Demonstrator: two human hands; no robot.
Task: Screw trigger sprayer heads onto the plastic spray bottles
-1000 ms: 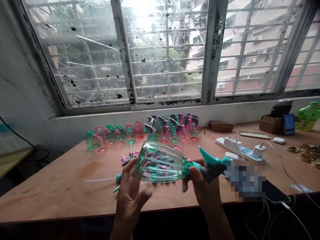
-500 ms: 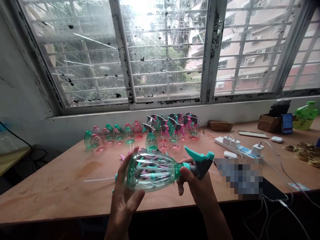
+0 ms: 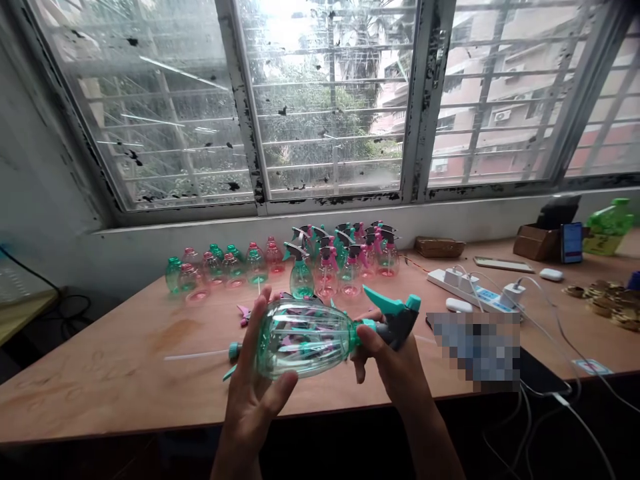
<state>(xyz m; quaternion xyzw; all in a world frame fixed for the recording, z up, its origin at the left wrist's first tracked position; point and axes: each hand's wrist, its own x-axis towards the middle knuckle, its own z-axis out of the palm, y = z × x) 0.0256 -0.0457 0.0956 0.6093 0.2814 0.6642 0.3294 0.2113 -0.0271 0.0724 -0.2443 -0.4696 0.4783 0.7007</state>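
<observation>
A clear green spray bottle point(image 3: 305, 340) lies sideways in the air between my hands, its base to the left. My left hand point(image 3: 255, 380) cups the base end, thumb below and fingers behind. At the neck, my right hand point(image 3: 383, 357) grips the teal collar; the grey spray head with its teal trigger point(image 3: 387, 303) points up and right. Behind the bottle, loose pink and teal spray heads lie on the table, partly hidden. One teal-collared spray head point(image 3: 234, 350) with a white tube shows left of my left hand.
Headless green and pink bottles point(image 3: 233, 270) stand at the back left. Beside them are several bottles with spray heads point(image 3: 350, 267). To the right lie a power strip point(image 3: 475, 293) with cables, a black phone point(image 3: 543, 370), a cardboard box point(image 3: 535, 243) and a brown packet point(image 3: 440, 247).
The bottle's spray head has shifted slightly left and up in view. Both hands keep their hold on the bottle, and the whole view has moved a little.
</observation>
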